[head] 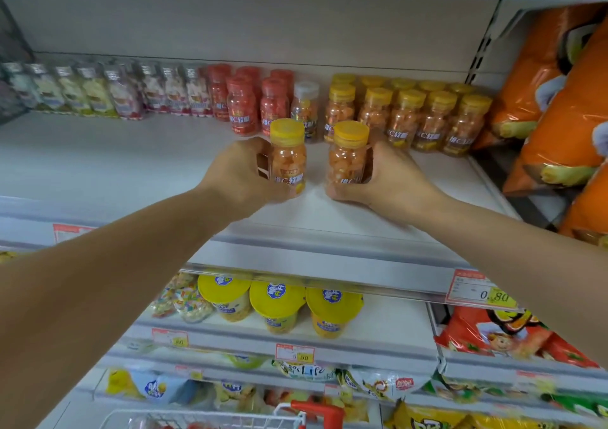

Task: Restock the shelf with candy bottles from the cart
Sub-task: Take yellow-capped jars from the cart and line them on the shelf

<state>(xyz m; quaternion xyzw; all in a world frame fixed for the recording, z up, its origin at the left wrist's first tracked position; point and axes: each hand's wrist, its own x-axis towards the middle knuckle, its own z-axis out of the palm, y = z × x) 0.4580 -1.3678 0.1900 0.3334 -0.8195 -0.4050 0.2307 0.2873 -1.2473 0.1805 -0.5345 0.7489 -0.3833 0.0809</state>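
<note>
Both my arms reach over the white shelf (pixel 98 162). My left hand (pixel 237 175) grips a yellow-capped bottle of orange candy (pixel 288 155), held upright just above or on the shelf board. My right hand (pixel 391 181) grips a second yellow-capped bottle (pixel 348 155) beside it, a small gap between the two. Behind them stands a block of matching yellow-capped bottles (pixel 427 116). Left of that block are red-capped bottles (pixel 243 106) and one white-capped bottle (pixel 306 106). The cart (pixel 210 420) shows only as a white wire rim with a red handle at the bottom edge.
Clear-lidded candy packs (pixel 98 89) line the shelf's back left. Orange snack bags (pixel 566 99) hang at the right. Below, yellow-lidded tubs (pixel 276 307) and snack packets fill lower shelves. Price tags (pixel 483 293) sit on the shelf rails.
</note>
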